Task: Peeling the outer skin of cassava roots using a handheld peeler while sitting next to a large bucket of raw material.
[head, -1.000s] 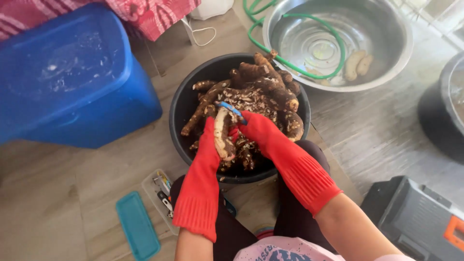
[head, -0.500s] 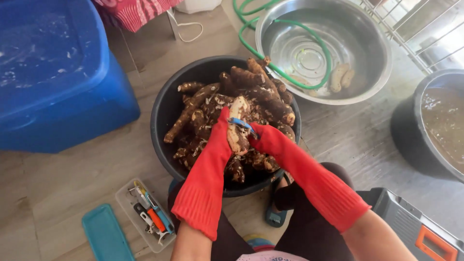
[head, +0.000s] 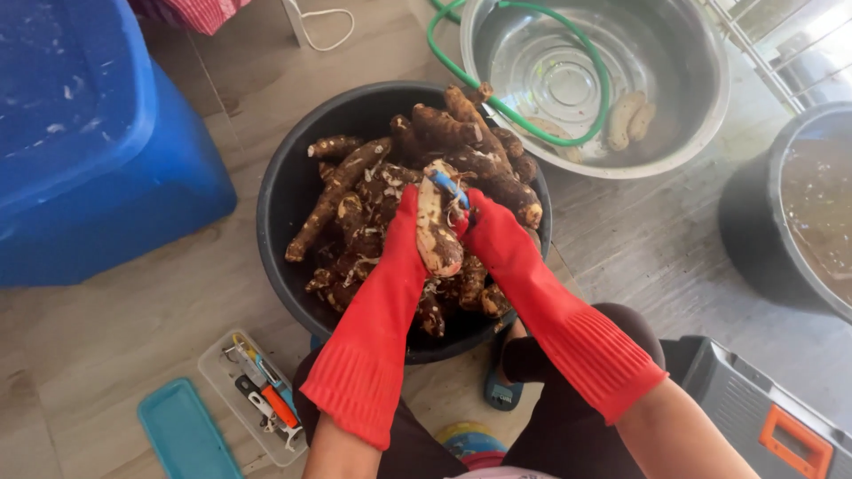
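Root peeling over black tub [head: 284, 222].
I see left hand [head: 410, 232] gripping cassava root [head: 437, 232], right hand [head: 484, 226] fingers closed on blue peeler [head: 446, 187]; steel basin [head: 701, 115] just beyond.

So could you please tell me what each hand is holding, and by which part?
The left hand grips a partly peeled root along its side. The right hand holds a blue-handled peeler by its handle, against the root's top end.

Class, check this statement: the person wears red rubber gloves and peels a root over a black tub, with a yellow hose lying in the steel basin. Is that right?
Not quite. The head view shows the hose in the steel basin is green, not yellow. The rest holds: red-gloved left hand and right hand peel a root over the black tub.
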